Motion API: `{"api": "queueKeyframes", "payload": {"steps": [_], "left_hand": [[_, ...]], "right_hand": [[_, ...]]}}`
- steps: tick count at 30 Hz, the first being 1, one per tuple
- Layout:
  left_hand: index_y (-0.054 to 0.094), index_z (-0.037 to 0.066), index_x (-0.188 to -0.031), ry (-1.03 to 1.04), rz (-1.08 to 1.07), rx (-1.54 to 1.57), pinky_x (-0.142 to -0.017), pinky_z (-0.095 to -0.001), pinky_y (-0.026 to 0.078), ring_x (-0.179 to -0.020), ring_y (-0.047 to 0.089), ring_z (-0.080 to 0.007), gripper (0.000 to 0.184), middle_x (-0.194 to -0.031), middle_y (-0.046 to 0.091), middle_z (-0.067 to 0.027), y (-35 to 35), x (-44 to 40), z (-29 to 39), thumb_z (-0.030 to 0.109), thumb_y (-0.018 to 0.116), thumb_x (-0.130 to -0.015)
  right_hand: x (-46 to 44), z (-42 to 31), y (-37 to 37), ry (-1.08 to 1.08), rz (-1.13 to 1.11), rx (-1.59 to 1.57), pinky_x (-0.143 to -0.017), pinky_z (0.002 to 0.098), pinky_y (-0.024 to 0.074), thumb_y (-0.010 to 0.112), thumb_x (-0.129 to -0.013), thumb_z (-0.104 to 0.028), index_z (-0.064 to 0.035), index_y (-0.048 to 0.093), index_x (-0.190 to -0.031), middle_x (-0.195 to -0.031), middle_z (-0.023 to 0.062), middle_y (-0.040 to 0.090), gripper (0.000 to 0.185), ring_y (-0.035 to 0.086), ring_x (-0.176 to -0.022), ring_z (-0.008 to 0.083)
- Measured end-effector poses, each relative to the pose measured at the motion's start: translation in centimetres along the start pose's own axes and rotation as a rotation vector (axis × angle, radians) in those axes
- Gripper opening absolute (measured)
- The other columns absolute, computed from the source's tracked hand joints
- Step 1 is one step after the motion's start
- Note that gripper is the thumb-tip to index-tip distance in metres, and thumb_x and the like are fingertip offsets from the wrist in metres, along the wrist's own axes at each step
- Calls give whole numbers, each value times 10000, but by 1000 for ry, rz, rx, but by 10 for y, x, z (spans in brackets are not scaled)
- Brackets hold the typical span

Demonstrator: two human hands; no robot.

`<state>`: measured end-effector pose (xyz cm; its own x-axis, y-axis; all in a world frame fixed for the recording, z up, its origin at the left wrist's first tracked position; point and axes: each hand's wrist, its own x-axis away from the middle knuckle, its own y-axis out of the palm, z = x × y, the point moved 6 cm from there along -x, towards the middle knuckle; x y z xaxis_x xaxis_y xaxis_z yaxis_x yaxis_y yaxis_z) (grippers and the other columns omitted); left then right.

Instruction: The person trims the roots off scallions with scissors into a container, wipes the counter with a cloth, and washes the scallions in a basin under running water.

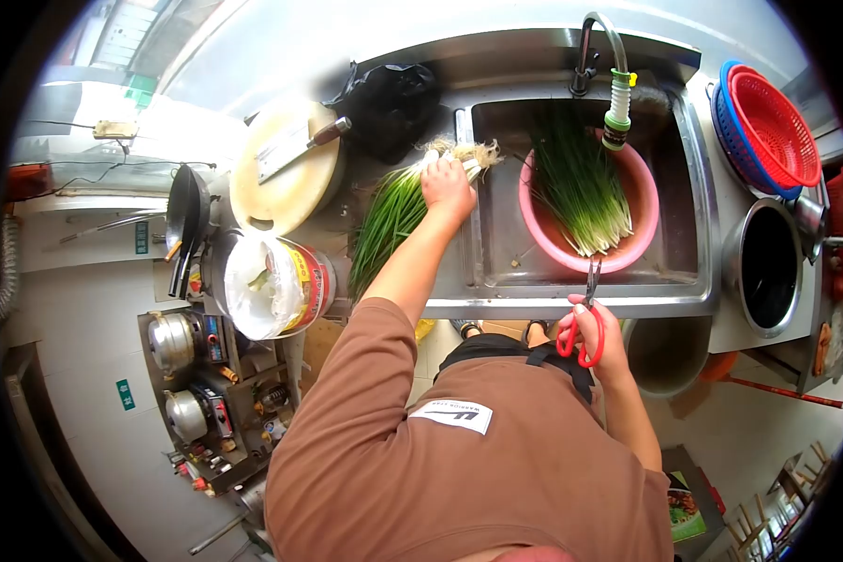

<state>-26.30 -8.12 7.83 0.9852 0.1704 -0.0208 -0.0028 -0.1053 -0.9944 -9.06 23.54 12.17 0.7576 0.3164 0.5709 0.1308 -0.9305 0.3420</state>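
My left hand [448,187] is closed over the white root ends of a bunch of scallions [384,217] lying on the steel counter left of the sink. Their long green leaves trail toward me. In my right hand [601,339], red-handled scissors [592,279] point away from me at the sink's front edge. Just beyond the blades, more scallions [590,201] rest in a pink basin [644,225], white ends toward me and roots trimmed off. The basin stands inside the sink [496,248].
A faucet [616,75] arches over the basin. Left of the scallions are a black plastic bag [389,108], a round cutting board [253,192] with a cleaver [295,150], and a white bucket [270,290]. Colanders [773,126] and a steel pot [766,267] stand at right.
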Motion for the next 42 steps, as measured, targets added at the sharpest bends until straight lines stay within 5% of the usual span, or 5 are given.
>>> {"api": "queueKeyframes", "payload": {"steps": [6,10,19,29,42], "left_hand": [[554,37,-1023,-165,205,745,-757,-429,516,-844,641,-383,376,-926,648,-194,-58,29,-51,251,680,-741],[538,-18,-1099,-79,307,1523,-752,-274,507,-837,623,-113,299,-933,663,-58,-141,58,-116,117,710,-895],[573,39,-1059,-110,1079,1884,-769,-401,575,-798,688,-227,189,-828,644,-74,-328,187,-293,167,640,-937],[589,-3,-1143,-610,131,1160,-640,-223,465,-719,569,-70,328,-910,639,-13,-271,276,-383,166,714,-891],[591,-42,-1150,-438,12,1161,-835,-308,480,-912,575,-113,307,-1016,677,-100,-216,288,-395,139,648,-909]], "right_hand": [[0,7,20,-35,-30,34,-626,241,514,522,-998,-242,61,508,-1225,-841,78,642,379,639,-691,135],[-17,8,55,10,-136,98,-630,247,521,518,-999,-237,54,501,-1232,-833,70,635,373,637,-686,131],[-48,-40,219,-109,-546,345,-541,249,477,559,-969,-166,74,479,-1264,-847,90,611,389,579,-625,110],[-11,-6,430,-174,-1091,721,-633,222,441,634,-934,-268,38,572,-1209,-754,-6,569,416,497,-673,55],[-29,47,545,-87,-1100,696,-623,266,456,596,-939,-412,28,591,-1171,-771,17,575,498,548,-680,104]]}}
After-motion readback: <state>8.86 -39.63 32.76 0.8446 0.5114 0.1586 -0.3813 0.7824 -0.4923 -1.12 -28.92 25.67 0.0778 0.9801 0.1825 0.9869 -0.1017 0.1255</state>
